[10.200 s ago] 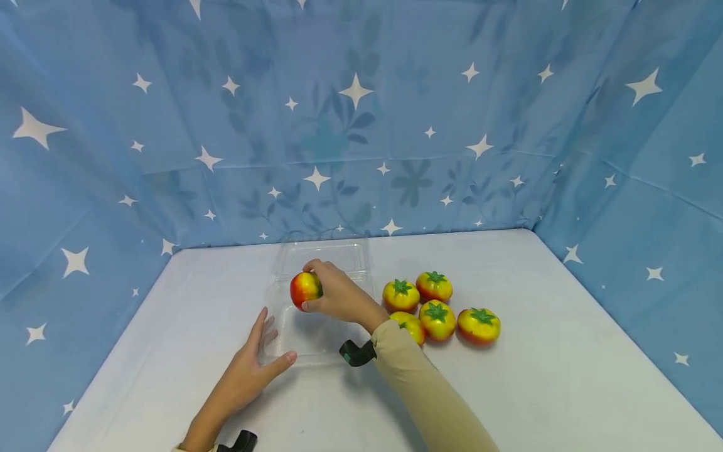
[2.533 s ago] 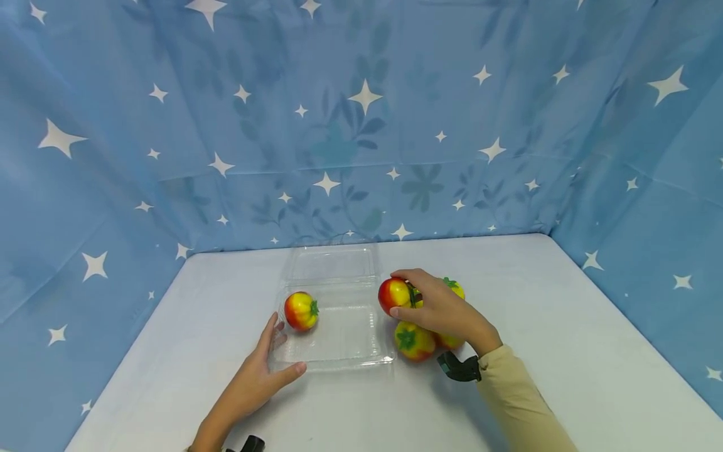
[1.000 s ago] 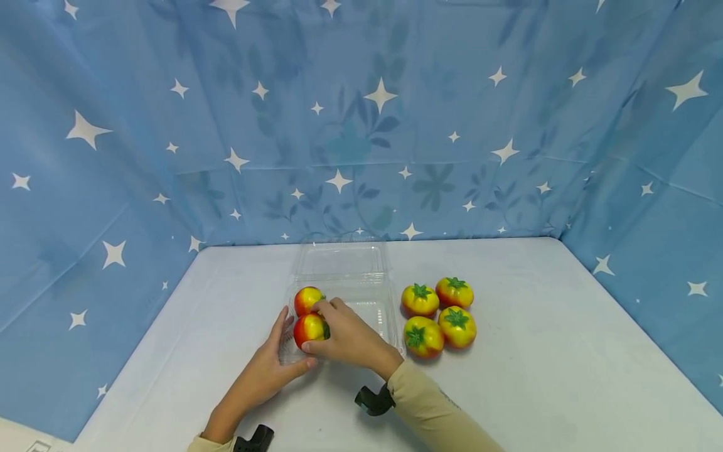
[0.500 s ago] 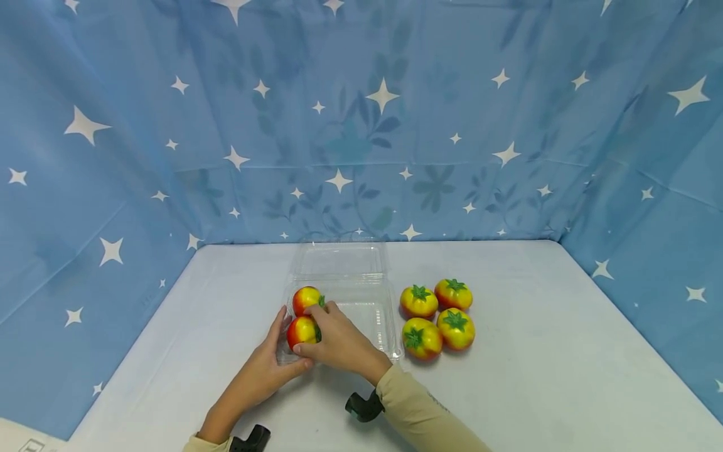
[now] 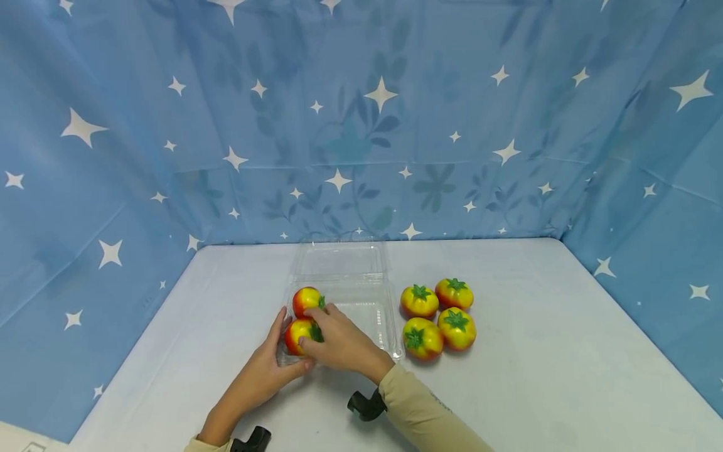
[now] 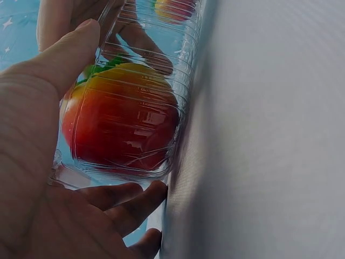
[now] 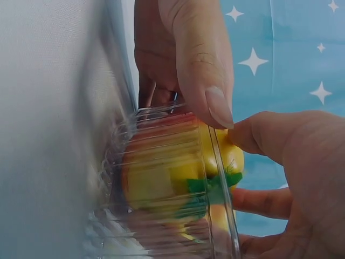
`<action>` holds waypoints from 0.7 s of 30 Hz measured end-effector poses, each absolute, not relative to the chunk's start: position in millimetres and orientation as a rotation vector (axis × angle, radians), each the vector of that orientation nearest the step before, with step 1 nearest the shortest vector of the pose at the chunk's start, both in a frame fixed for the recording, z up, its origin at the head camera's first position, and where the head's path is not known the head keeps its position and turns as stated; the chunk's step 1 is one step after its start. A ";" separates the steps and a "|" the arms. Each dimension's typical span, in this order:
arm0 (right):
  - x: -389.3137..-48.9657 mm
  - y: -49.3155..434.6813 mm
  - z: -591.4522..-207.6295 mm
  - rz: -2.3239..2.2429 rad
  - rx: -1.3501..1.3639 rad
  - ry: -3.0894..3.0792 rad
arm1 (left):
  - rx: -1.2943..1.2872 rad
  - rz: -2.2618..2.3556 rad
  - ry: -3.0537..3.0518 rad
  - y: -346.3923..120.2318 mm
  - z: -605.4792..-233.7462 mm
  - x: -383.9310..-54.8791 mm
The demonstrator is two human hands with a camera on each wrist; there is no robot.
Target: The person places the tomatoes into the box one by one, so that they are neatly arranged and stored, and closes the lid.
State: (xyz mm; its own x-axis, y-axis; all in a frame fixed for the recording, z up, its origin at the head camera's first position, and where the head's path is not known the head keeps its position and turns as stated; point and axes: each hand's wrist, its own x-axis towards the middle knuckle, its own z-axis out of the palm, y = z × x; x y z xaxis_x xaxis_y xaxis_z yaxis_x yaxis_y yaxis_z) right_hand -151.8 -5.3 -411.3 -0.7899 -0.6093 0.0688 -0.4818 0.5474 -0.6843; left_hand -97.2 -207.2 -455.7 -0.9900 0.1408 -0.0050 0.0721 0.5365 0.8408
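Note:
A clear plastic clamshell box [image 5: 361,317] lies on the white table with its lid [image 5: 340,258] folded back. Inside its left half, a red-yellow tomato [image 5: 296,338] with a green leafy top lies on its side. My right hand [image 5: 346,344] holds it with the thumb near and the fingers on the far side. Just behind it is a second tomato [image 5: 305,300], also in the box. My left hand [image 5: 261,371] braces the near left corner, thumb spread at the front wall and extended fingers along the left wall. In the left wrist view, the gripped tomato [image 6: 126,121] shows through the ribbed wall.
To the right of the box, several more tomatoes [image 5: 423,339] stand in a cluster, green tops up, on the white table [image 5: 553,351]. A blue star-patterned curtain [image 5: 361,144] encloses the back and sides.
Since 2.5 s ago, my right hand has brought a tomato from the right-hand cluster into the box. Over the last second it has shifted slightly left and nearer. The left hand stays at the box corner.

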 end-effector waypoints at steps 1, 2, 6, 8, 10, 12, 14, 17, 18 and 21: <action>-152.0 -4.8 -410.9 -1.069 -0.928 2.606 | 0.190 1.468 2.692 -207.0 -455.5 -97.3; -152.5 -4.5 -411.1 -1.062 -0.928 2.611 | 0.191 1.466 2.694 -206.9 -455.3 -97.4; -152.5 -2.5 -410.1 -1.034 -0.949 2.618 | 0.191 1.470 2.689 -206.5 -455.1 -96.5; -152.7 0.2 -409.3 -1.011 -0.958 2.634 | 0.192 1.473 2.683 -205.9 -455.1 -96.2; -153.2 4.0 -407.8 -0.998 -0.960 2.650 | 0.199 1.477 2.678 -205.6 -455.3 -95.8; -153.9 8.6 -406.1 -1.008 -0.957 2.659 | 0.203 1.477 2.677 -205.5 -455.0 -95.4; -155.0 13.2 -404.4 -1.038 -0.958 2.655 | 0.198 1.471 2.684 -205.8 -454.6 -95.0; -156.7 19.6 -402.0 -1.085 -0.958 2.640 | 0.182 1.451 2.698 -206.6 -453.8 -94.4; -157.4 21.5 -401.1 -1.090 -0.962 2.639 | 0.180 1.444 2.703 -206.8 -453.7 -94.4; -159.4 27.0 -397.9 -1.084 -0.970 2.649 | 0.171 1.438 2.706 -206.6 -453.7 -94.8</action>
State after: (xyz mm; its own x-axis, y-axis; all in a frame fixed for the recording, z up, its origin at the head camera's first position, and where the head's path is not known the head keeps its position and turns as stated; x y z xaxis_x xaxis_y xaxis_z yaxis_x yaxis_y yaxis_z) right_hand -159.4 27.0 -397.9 -0.7875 -0.6035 0.1249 -0.5178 0.5380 -0.6652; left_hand -94.8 -206.6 -453.7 -0.9911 0.1323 -0.0117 0.0643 0.5551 0.8293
